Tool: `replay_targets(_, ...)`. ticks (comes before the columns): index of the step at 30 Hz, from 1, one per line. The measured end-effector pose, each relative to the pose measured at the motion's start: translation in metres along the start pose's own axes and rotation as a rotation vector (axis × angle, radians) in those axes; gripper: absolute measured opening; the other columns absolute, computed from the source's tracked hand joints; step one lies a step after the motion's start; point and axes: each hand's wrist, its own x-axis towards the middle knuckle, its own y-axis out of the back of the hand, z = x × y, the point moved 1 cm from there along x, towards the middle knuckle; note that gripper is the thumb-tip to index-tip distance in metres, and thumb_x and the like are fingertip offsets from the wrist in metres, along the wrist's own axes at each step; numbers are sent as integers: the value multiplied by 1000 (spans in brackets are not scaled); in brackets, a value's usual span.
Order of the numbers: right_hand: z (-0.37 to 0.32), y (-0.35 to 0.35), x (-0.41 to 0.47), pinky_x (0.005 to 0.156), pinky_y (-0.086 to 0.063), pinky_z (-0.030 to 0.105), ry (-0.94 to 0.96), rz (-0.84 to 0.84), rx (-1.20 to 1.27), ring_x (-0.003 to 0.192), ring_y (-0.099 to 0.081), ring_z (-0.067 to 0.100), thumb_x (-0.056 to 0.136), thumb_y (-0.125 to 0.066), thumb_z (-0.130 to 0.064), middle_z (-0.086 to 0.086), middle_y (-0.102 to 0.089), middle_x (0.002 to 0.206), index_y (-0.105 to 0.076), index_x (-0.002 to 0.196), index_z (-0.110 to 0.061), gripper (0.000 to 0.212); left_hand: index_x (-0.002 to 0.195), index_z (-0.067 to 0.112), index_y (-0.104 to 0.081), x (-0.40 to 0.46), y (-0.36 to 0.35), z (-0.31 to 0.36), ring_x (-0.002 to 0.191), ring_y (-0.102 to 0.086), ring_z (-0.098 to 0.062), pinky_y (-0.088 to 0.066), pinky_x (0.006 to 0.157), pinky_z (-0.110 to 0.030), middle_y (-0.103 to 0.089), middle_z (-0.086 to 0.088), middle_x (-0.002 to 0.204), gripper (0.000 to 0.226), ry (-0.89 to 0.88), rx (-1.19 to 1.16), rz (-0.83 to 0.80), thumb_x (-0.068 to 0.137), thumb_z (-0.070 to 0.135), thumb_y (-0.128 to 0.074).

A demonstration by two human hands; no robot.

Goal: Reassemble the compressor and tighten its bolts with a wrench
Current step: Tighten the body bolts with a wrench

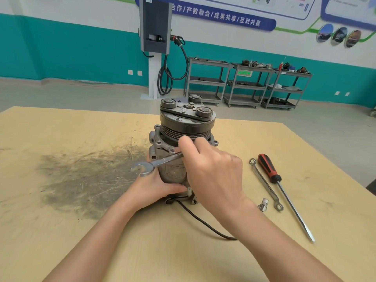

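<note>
Two hands were on it: the left hand (156, 185) wrapped round the compressor (179, 143), upright mid-table (61, 231), while the right hand (211, 169) had fingers curled round the wrench (156, 162) shank. Looked heavy, rigid and greasy, so I'd brace the body low and pull from the wrench's free end.

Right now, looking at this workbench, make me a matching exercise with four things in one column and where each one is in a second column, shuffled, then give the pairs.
Things:
1. grey metal compressor
2. silver open-end wrench
3. red-and-black-handled screwdriver
4. slim silver ring spanner

Places:
A. lying farthest right on the table
B. gripped by the right hand
C. standing upright, steadied by the left hand
D. lying just left of the screwdriver

Pairs: 1-C, 2-B, 3-A, 4-D
</note>
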Motion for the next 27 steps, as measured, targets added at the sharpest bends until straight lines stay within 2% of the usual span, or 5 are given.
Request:
replay_targets(3, 2, 8, 8, 39, -26, 22, 57, 113, 111, 46, -30, 15, 71, -76, 0, -2, -36, 60, -66, 72, -16, 18, 112, 45, -56, 0, 1, -1, 103, -62, 1, -53, 91, -30, -69, 12, 106, 64, -5, -2, 5, 58, 38, -90)
replay_targets(6, 17, 14, 18, 35, -34, 29, -5, 156, 414, 43, -43, 18, 91, -63, -11, -3, -47, 58, -62, 79, -11, 12, 135, 23, -40, 2, 3, -3, 116, -54, 4, -44, 102, -26, -59, 8, 125, 104, -12, -25, 34, 47, 46, -90)
replay_targets(12, 82, -1, 20, 43, -26, 22, -881, -95, 1511, 46, -39, 14, 105, -35, -18, -2, -44, 53, -47, 79, -14, 29, 141, 24, -32, 2, 2, -2, 118, -49, 8, -38, 95, -11, -53, 13, 130, 118, 10, -35, 26, 39, 52, -86)
replay_targets(17, 95, -32, 9, 42, -17, 22, -1091, -308, 1650, 44, -33, 13, 107, -29, -22, 0, -41, 52, -45, 80, -12, 32, 140, 26, -28, 1, 2, -2, 110, -41, 26, -34, 83, 3, -49, 20, 128, 121, 0, -55, 33, 38, 54, -85)
replay_targets(27, 100, -51, 11, 40, -15, 22, -1169, -430, 1888, 36, -31, 10, 105, -28, -20, 1, -37, 46, -46, 77, -10, 34, 138, 31, -23, 1, 2, 1, 115, -39, 23, -31, 87, 4, -46, 20, 131, 119, -17, -70, 31, 39, 54, -85)
